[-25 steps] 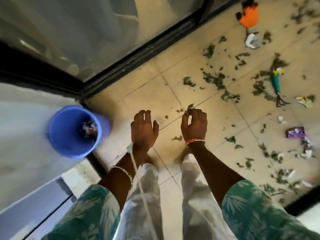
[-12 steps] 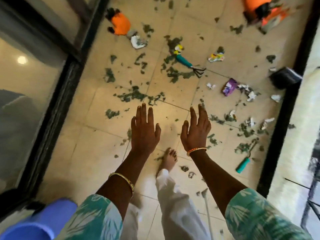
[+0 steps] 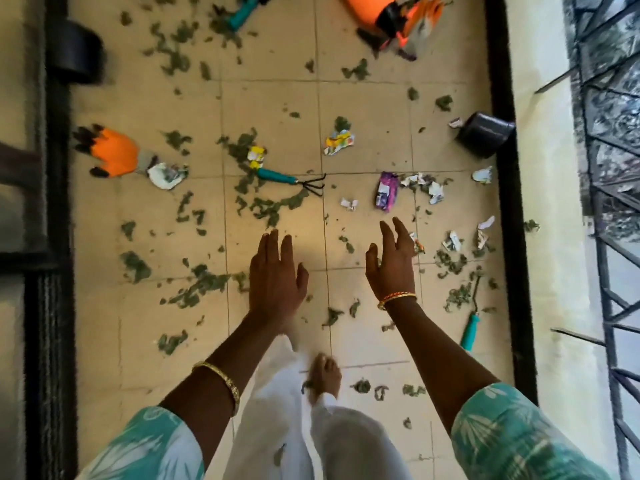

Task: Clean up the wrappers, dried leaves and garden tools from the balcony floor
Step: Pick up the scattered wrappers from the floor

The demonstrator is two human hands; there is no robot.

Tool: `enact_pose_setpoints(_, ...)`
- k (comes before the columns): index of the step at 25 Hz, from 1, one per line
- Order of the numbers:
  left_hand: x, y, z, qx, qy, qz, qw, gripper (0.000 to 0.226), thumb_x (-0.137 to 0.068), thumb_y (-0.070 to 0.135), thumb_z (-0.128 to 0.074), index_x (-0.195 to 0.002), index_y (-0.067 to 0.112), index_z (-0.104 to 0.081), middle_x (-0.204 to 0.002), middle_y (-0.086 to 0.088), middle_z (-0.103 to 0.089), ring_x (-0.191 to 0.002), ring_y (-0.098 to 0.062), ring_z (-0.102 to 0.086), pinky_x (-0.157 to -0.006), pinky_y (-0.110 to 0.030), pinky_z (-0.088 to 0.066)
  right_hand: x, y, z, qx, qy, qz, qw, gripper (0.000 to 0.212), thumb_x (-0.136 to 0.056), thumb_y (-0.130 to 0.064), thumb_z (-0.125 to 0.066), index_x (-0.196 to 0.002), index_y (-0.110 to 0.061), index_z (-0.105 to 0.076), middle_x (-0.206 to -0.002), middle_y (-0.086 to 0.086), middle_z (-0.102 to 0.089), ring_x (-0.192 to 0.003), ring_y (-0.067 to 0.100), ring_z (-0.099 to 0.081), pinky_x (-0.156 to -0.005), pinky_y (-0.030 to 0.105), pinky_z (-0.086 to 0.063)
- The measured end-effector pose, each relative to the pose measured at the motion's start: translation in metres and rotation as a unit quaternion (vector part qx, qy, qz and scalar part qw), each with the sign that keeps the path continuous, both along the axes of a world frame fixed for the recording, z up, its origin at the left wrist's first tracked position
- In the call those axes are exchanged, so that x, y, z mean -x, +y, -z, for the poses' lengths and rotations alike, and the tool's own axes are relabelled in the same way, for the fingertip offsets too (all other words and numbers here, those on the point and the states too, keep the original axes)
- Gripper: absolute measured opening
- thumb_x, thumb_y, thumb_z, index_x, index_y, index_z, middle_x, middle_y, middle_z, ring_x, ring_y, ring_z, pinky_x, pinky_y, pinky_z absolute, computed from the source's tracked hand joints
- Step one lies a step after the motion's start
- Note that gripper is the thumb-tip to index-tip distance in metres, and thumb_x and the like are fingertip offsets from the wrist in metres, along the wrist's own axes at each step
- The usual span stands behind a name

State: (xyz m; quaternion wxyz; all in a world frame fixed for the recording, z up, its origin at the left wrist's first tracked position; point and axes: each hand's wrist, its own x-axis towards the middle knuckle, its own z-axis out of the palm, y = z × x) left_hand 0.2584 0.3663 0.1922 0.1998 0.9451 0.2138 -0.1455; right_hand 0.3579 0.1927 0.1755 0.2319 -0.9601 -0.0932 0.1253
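Both hands hang empty over the tiled balcony floor, fingers straight: my left hand (image 3: pixel 275 271) and my right hand (image 3: pixel 393 263). Dried green leaves (image 3: pixel 204 285) are strewn across the tiles. A teal-handled hand rake (image 3: pixel 291 179) lies ahead of my hands. A second teal-handled tool (image 3: pixel 471 329) lies to the right, near the black sill. A purple wrapper (image 3: pixel 386 191), a yellow-and-white wrapper (image 3: pixel 338 143) and several torn white scraps (image 3: pixel 452 241) lie ahead and to the right. An orange garden glove (image 3: pixel 114 152) sits at the left, another orange glove (image 3: pixel 394 12) at the top.
A black pot (image 3: pixel 485 133) lies tipped at the right edge. Another dark pot (image 3: pixel 74 51) stands at the upper left. A black door track (image 3: pixel 52 306) runs down the left. A pale ledge and a metal grille (image 3: pixel 606 202) bound the right. My bare foot (image 3: pixel 323 375) stands on the tiles.
The view has swung from the blue bucket by the door to the littered floor. My right hand has gone from pinched fingers to straight ones. I have stepped forward.
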Motion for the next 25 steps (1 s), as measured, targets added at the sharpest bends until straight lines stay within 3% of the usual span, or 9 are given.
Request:
enact_pose_setpoints(7,-0.138,0.007,0.136,-0.006,-0.020,0.095,0.995,0.054,-0.092,0.031,-0.048,-0.140,0.007,-0.039,-0.144,-0.017,-0.039,-0.135,-0.032,-0.034,-0.108,-0.042,-0.032,-0.105,0.016,0.149,0.063,0.031,-0.082,0.994,0.056,-0.074,0.005,-0.058,-0.129,-0.005,-0.052,-0.144,0.023,-0.037,-0.131,0.042,-0.034,-0.096,0.053,-0.043)
enact_pose_setpoints(10,-0.189,0.005,0.225,0.017,-0.053,0.103,0.993,0.045,-0.093,0.024,-0.049,-0.134,0.007,-0.045,-0.135,-0.017,-0.048,-0.127,-0.031,-0.041,-0.103,-0.040,-0.037,-0.134,0.013,0.251,0.065,0.038,-0.155,0.985,0.060,-0.074,0.010,-0.044,-0.130,-0.010,-0.053,-0.150,0.017,-0.030,-0.137,0.038,-0.029,-0.102,0.051,-0.040)
enact_pose_setpoints(13,-0.226,0.002,0.294,0.069,-0.104,0.109,0.986,0.039,-0.094,0.017,-0.049,-0.132,0.008,-0.048,-0.129,-0.014,-0.052,-0.119,-0.028,-0.049,-0.095,-0.036,-0.042,-0.141,0.011,0.330,0.022,-0.025,-0.198,0.980,0.052,-0.083,-0.008,-0.025,-0.122,-0.007,-0.061,-0.131,0.023,-0.053,-0.117,0.044,-0.050,-0.090,0.051,-0.049)
enact_pose_setpoints(16,-0.258,0.002,0.335,0.127,-0.151,0.085,0.977,0.034,-0.095,0.018,-0.048,-0.129,0.013,-0.049,-0.113,-0.011,-0.062,-0.095,-0.023,-0.061,-0.080,-0.036,-0.051,-0.153,0.012,0.363,-0.089,-0.120,-0.098,0.984,0.037,-0.086,-0.012,-0.038,-0.105,0.000,-0.068,-0.098,0.023,-0.063,-0.082,0.036,-0.062,-0.068,0.035,-0.055)
enact_pose_setpoints(18,-0.277,-0.003,0.347,0.174,-0.177,0.085,0.965,0.025,-0.096,0.024,-0.042,-0.115,0.014,-0.055,-0.091,-0.008,-0.066,-0.074,-0.021,-0.062,-0.066,-0.041,-0.053,-0.164,0.008,0.361,-0.161,-0.133,-0.005,0.978,0.028,-0.084,-0.006,-0.047,-0.100,0.001,-0.069,-0.091,0.019,-0.062,-0.074,0.027,-0.061,-0.067,0.023,-0.050)
enact_pose_setpoints(21,-0.305,-0.026,0.351,0.264,-0.183,0.085,0.943,0.027,-0.098,0.026,-0.041,-0.098,0.009,-0.062,-0.087,-0.006,-0.066,-0.079,-0.018,-0.061,-0.072,-0.037,-0.050,-0.183,0.001,0.343,-0.262,-0.083,0.136,0.952,0.024,-0.078,0.001,-0.067,-0.101,-0.005,-0.064,-0.081,0.002,-0.065,-0.069,0.008,-0.061,-0.067,0.013,-0.050)
enact_pose_setpoints(23,-0.318,-0.043,0.346,0.344,-0.120,0.050,0.930,0.031,-0.100,0.030,-0.043,-0.095,0.010,-0.065,-0.090,-0.007,-0.068,-0.087,-0.019,-0.062,-0.079,-0.033,-0.048,-0.194,0.005,0.329,-0.331,-0.045,0.204,0.920,0.036,-0.074,0.001,-0.072,-0.102,-0.011,-0.052,-0.071,-0.009,-0.062,-0.063,0.000,-0.061,-0.058,0.012,-0.048)
enact_pose_setpoints(25,-0.328,-0.058,0.340,0.391,-0.060,0.010,0.919,0.033,-0.098,0.035,-0.046,-0.086,0.013,-0.067,-0.081,-0.004,-0.068,-0.083,-0.020,-0.065,-0.078,-0.034,-0.051,-0.206,0.015,0.317,-0.397,-0.020,0.227,0.889,0.044,-0.075,0.009,-0.066,-0.105,-0.013,-0.044,-0.071,-0.002,-0.066,-0.062,-0.001,-0.062,-0.055,0.012,-0.046)
